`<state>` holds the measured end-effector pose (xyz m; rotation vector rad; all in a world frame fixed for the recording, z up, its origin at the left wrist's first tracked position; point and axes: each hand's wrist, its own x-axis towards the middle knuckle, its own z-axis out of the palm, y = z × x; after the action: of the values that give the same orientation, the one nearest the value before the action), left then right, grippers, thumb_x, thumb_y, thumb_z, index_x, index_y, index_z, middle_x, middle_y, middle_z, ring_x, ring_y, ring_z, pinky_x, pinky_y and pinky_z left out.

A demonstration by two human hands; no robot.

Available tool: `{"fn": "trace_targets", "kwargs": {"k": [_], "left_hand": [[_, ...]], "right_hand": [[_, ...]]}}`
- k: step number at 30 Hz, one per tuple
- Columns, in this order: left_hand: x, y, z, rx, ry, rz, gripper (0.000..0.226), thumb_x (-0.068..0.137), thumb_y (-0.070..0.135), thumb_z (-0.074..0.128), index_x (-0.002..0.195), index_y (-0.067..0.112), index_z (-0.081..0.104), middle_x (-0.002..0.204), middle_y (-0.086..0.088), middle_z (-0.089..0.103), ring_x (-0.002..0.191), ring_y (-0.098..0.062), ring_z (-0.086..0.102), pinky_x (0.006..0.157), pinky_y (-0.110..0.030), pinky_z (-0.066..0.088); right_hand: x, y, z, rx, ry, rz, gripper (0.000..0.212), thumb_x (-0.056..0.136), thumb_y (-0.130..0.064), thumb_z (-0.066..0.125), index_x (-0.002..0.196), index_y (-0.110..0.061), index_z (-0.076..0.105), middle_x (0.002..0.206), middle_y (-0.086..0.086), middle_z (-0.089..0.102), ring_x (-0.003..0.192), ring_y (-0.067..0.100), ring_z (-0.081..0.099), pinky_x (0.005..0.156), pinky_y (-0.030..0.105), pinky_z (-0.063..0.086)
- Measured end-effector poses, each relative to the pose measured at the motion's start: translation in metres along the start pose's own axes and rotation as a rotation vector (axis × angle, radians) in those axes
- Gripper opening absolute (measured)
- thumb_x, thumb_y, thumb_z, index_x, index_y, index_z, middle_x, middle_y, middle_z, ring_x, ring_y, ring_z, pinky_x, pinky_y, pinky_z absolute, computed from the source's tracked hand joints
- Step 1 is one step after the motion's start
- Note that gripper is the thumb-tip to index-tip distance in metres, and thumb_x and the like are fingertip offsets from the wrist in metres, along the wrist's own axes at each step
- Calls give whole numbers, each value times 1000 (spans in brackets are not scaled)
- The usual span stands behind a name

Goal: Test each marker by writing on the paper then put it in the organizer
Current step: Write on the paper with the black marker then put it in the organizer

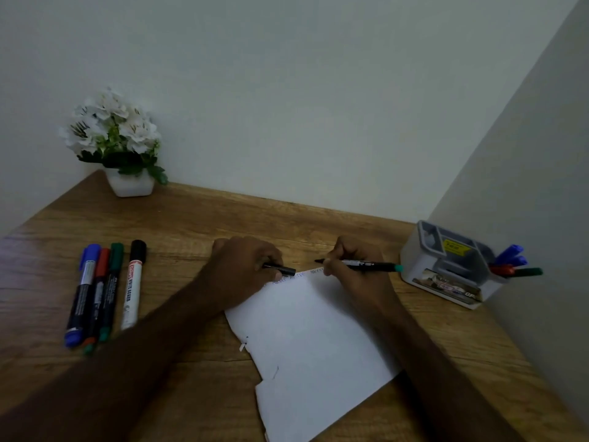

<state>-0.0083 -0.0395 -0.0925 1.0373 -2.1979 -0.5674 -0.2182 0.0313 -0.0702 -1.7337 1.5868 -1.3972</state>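
A white sheet of paper [315, 346] lies on the wooden desk, with faint writing along its far edge. My right hand [353, 266] grips a slim black marker [373, 265] with a teal end; its tip points left just above the paper's top edge. My left hand [245, 266] rests on the paper's top left corner and holds the marker's black cap [282, 268]. A grey and white organizer [446, 266] stands at the right by the wall, with several markers [513, 264] leaning out of it.
Several markers lie side by side on the left: a blue one [83, 291], a red one [97, 291], a green one [110, 290] and a white whiteboard marker with a black cap [133, 282]. A white flower pot [129, 183] stands at the far left corner.
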Motion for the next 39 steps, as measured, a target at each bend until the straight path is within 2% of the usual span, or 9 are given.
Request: {"fn": "trace_targets", "kwargs": {"k": [3,8,11,15,19,24,28,32,39], "left_hand": [[0,9,-3,-5,120,-2,14,78,39,66,91,36,69,93,22,66,103,-6,53,99,-42,23],[-1,14,-6,-170,181,32,12,74,45,66,86,42,67,84,28,63,97,13,49,88,-36,20],[1,14,-6,-234,134,35,24,69,58,61,87,43,68,90,26,67,99,5,56,99,-50,28],[2,15,-6,-308,78,72,31,69,59,62,95,43,68,93,22,69,98,-4,62,93,-62,39],[1,23,-8,-343,84,134,31,69,53,66,96,37,69,90,20,70,92,-5,64,89,-57,44],[-2,26,-7,-359,17,196,17,72,28,76,87,19,76,82,11,73,82,-9,67,79,-40,53],[-2,29,-9,-348,15,249,13,77,14,76,90,15,75,83,8,73,80,-11,68,73,-29,54],[-4,27,-11,-352,3,256,14,75,14,76,89,15,76,83,6,74,80,-12,69,72,-31,54],[-8,34,-10,-340,16,235,13,73,21,75,86,18,76,84,9,75,81,-9,70,72,-31,56]], "right_hand": [[-4,-6,-2,201,-57,6,11,76,-4,54,65,-3,57,68,17,65,68,20,57,70,35,44],[-4,-6,-2,415,-59,17,6,79,0,54,73,1,54,67,22,65,59,24,49,59,29,43],[-4,-6,-1,434,-49,27,12,80,-1,54,68,-5,55,65,19,65,57,22,47,57,29,42],[-4,-3,1,453,-95,38,11,81,-1,57,71,2,54,65,18,66,56,20,48,57,26,41],[-6,-4,2,513,-151,58,15,85,-2,65,81,6,53,67,20,66,60,29,49,57,29,44],[-4,-7,3,400,-130,46,37,79,-12,75,68,11,49,56,5,58,55,11,50,57,22,40],[-3,-9,3,438,-137,68,31,82,-5,76,68,8,51,57,5,56,55,11,49,57,23,40],[-4,-8,6,443,-182,63,27,82,-5,76,66,-5,55,57,8,56,55,14,47,57,26,38],[-4,-1,6,409,-204,72,34,79,-16,79,70,2,52,60,6,58,59,17,50,60,32,38]]}}
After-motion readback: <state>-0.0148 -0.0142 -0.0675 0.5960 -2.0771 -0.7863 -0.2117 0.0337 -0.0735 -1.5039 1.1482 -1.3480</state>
